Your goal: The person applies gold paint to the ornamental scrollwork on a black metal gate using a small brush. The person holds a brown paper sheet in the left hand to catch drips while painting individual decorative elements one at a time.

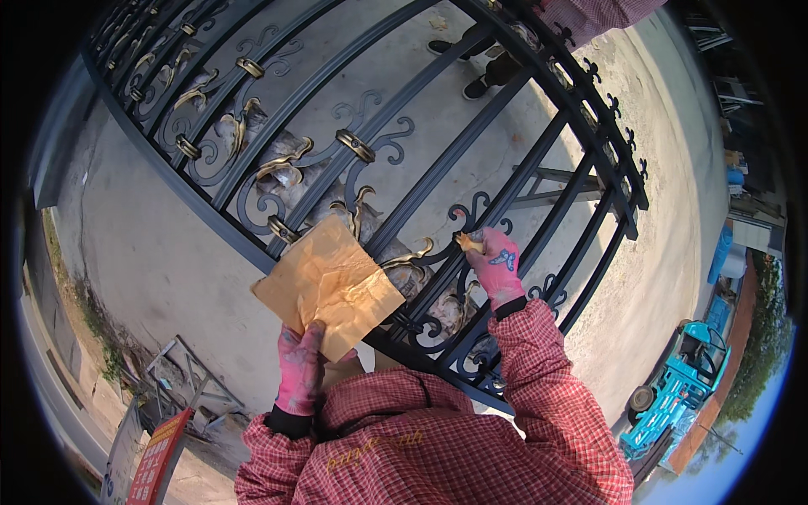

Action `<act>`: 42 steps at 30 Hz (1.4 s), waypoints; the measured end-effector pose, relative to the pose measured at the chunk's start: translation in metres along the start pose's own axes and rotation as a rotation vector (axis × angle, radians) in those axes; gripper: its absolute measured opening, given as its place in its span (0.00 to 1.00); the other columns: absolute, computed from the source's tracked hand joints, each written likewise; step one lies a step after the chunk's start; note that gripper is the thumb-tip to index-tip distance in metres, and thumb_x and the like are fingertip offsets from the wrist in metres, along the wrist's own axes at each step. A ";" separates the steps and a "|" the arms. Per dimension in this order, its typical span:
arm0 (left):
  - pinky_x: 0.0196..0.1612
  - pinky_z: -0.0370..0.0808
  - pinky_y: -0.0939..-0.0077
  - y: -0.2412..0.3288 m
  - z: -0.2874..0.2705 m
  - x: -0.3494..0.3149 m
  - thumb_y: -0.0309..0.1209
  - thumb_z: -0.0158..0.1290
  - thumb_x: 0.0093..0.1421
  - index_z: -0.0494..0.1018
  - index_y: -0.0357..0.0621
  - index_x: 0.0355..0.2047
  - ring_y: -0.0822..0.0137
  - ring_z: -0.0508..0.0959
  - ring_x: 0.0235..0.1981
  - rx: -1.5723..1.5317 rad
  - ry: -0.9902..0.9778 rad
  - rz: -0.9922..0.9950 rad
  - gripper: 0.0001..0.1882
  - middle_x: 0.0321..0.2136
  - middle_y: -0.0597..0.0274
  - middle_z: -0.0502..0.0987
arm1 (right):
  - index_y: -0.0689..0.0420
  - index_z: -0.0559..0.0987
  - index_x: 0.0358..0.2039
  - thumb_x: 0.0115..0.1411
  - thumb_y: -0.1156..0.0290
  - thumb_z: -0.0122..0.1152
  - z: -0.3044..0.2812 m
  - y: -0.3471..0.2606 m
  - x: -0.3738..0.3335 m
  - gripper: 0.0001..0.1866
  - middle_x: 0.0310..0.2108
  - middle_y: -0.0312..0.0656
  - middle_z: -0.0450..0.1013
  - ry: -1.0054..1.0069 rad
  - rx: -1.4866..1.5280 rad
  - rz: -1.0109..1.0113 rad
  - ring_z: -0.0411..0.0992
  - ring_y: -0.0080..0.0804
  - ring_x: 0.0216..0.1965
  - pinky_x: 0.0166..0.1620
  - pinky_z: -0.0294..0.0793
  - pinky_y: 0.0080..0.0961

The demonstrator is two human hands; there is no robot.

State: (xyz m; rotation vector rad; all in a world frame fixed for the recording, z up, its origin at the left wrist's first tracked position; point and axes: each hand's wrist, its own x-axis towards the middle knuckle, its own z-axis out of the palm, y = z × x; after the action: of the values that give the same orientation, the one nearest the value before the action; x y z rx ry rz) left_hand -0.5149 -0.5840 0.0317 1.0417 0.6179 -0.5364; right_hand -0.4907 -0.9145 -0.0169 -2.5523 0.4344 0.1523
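A creased, golden-brown sheet of paper or thin card (332, 282) is pinched at its lower edge by my left hand (301, 366), in a pink glove. The sheet covers part of a black metal gate panel (290, 114) with scrollwork. My right hand (498, 268), also gloved in pink, is closed on a small tan-and-gold piece (468, 243); its exact kind cannot be made out. That piece is at a black scroll ornament (471, 209) between two bars; whether it touches is unclear. Farther left, the panel's leaf ornaments (286, 158) and collars (355, 145) are gold.
Another person's checked sleeve (593, 18) and dark shoes (475, 87) show beyond the panel. Crumpled grey-white material (290, 185) lies under the bars. A turquoise vehicle (680, 387) stands right, a metal frame (189, 374) and red sign (158, 459) lower left.
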 end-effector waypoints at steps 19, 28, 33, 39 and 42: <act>0.30 0.83 0.58 -0.021 0.018 -0.012 0.34 0.48 0.63 0.53 0.48 0.59 0.55 0.77 0.43 0.111 -0.019 -0.004 0.26 0.50 0.53 0.67 | 0.56 0.79 0.32 0.42 0.73 0.63 0.013 0.045 -0.030 0.12 0.28 0.46 0.74 0.244 0.195 -0.075 0.73 0.45 0.31 0.34 0.71 0.33; 0.29 0.83 0.63 -0.032 0.024 -0.020 0.36 0.49 0.62 0.54 0.44 0.59 0.57 0.78 0.42 0.144 0.011 0.046 0.28 0.50 0.52 0.68 | 0.56 0.78 0.32 0.42 0.74 0.62 0.013 0.054 -0.039 0.13 0.29 0.45 0.74 0.238 0.347 0.016 0.72 0.45 0.32 0.37 0.71 0.33; 0.29 0.83 0.64 -0.032 0.029 -0.021 0.37 0.50 0.61 0.54 0.44 0.59 0.58 0.78 0.42 0.156 0.020 0.063 0.28 0.49 0.53 0.69 | 0.56 0.78 0.34 0.41 0.75 0.62 0.021 0.075 -0.047 0.15 0.30 0.46 0.74 0.296 0.408 0.044 0.72 0.46 0.35 0.39 0.71 0.35; 0.29 0.83 0.64 -0.030 0.032 -0.035 0.37 0.50 0.61 0.55 0.45 0.59 0.60 0.77 0.43 0.161 0.034 0.067 0.28 0.50 0.54 0.69 | 0.56 0.77 0.34 0.41 0.76 0.62 0.027 0.083 -0.050 0.15 0.30 0.46 0.74 0.197 0.376 0.067 0.73 0.46 0.34 0.37 0.72 0.34; 0.30 0.83 0.62 -0.032 0.027 -0.039 0.35 0.49 0.62 0.55 0.45 0.59 0.59 0.77 0.43 0.151 0.081 0.058 0.27 0.50 0.54 0.68 | 0.56 0.78 0.33 0.42 0.76 0.61 0.021 0.076 -0.050 0.14 0.30 0.47 0.74 0.308 0.453 0.032 0.73 0.46 0.34 0.37 0.72 0.34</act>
State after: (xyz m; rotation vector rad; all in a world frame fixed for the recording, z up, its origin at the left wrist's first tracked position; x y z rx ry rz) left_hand -0.5585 -0.6171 0.0484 1.2247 0.6236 -0.4973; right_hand -0.5641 -0.9502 -0.0630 -2.1226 0.5547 -0.3010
